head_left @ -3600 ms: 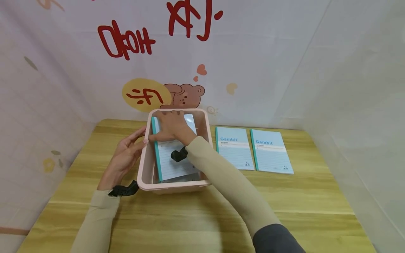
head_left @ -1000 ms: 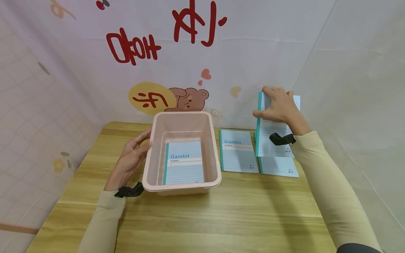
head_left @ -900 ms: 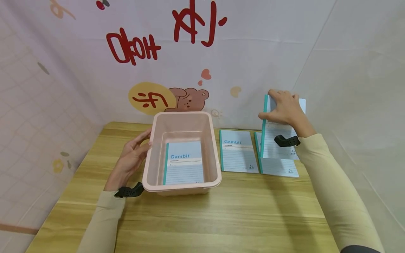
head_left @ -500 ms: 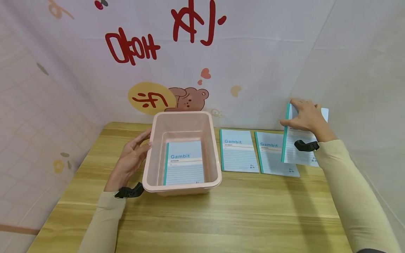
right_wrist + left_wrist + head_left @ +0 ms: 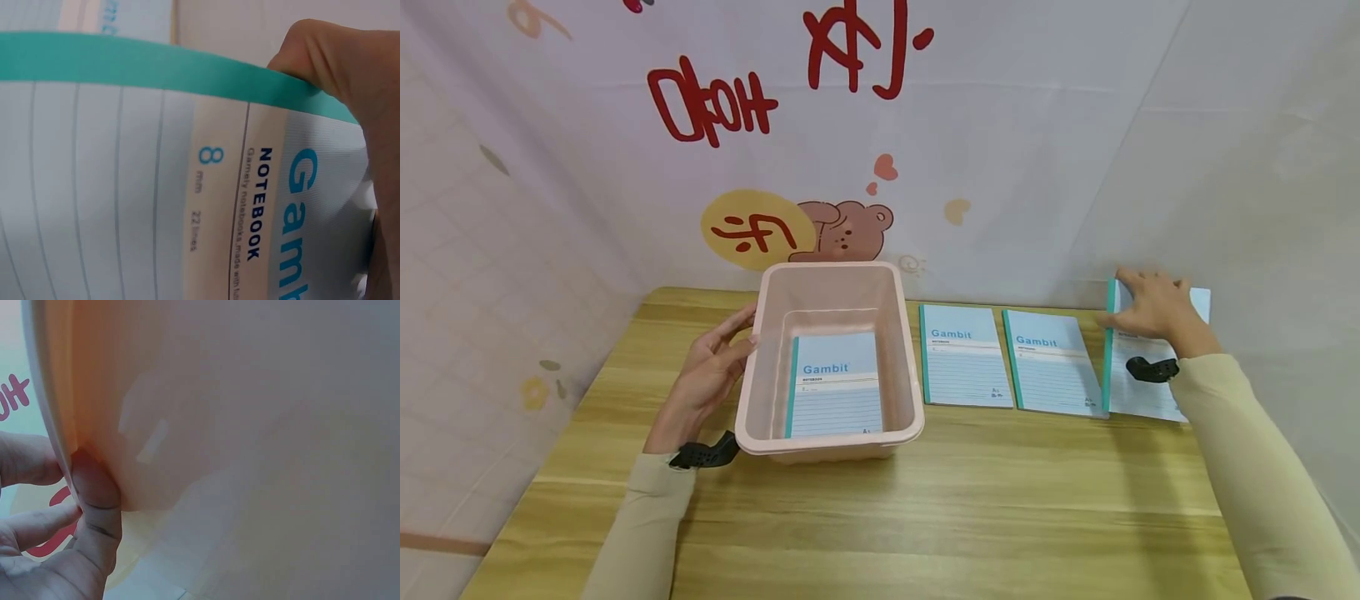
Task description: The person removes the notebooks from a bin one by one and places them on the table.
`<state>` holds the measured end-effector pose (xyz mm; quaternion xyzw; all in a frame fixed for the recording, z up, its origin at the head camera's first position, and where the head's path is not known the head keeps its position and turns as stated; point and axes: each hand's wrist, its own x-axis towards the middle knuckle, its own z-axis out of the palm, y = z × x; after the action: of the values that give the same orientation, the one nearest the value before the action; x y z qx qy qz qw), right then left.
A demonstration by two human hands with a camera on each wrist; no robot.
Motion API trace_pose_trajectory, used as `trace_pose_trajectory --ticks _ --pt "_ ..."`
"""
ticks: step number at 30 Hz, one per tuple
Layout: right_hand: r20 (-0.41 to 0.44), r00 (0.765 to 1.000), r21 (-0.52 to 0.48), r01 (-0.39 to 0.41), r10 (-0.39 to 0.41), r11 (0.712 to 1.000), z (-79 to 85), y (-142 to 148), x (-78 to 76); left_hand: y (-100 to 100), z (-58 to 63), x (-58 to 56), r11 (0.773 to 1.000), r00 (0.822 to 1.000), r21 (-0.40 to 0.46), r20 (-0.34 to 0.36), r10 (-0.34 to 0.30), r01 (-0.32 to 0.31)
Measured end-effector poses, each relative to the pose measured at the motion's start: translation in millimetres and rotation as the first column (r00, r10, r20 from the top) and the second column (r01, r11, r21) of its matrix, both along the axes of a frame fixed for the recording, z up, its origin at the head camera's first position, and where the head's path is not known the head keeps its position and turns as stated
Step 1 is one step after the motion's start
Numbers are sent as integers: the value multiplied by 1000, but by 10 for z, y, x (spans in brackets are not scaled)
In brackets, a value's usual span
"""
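At the table's right, my right hand [image 5: 1159, 312] grips a pale blue notebook [image 5: 1138, 379] with a teal spine by its spine and upper edges. The right wrist view shows my thumb [image 5: 322, 59] over the spine and the cover [image 5: 125, 187] bowing slightly. This notebook is low at the table, its spine edge right beside another notebook [image 5: 1052, 358]. My left hand [image 5: 711, 367] pinches the left rim of a pink plastic bin [image 5: 831, 447]; the left wrist view shows fingers on both sides of the bin's wall [image 5: 250, 425]. A Gambit notebook [image 5: 835, 396] lies flat inside the bin.
One more Gambit notebook [image 5: 966, 354] lies between the bin and the row's middle notebook. Behind the wooden table [image 5: 925, 517] hangs a white printed cloth [image 5: 1022, 125] with red characters and a bear. Cloth also closes off the left and right sides.
My right hand has brought a notebook out of the bin, carried it right past the two on the table and lowered it beside them. My left hand has stayed on the bin's rim.
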<state>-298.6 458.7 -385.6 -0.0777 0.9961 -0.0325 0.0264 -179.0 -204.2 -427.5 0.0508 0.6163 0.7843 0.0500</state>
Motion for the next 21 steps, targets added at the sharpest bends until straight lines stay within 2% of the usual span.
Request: trace_pose_trajectory --ticks 6,12,21 --pt "0 1000 25 -19 19 999 -279 168 0 21 -63 49 1000 1000 1 -19 -1 1" --pt "24 999 41 -44 43 998 -478 262 -103 39 -48 61 1000 999 10 -37 2 -2" --pt "58 998 -20 -11 12 1000 -813 358 -165 79 -53 94 1000 999 26 -39 6 -5"
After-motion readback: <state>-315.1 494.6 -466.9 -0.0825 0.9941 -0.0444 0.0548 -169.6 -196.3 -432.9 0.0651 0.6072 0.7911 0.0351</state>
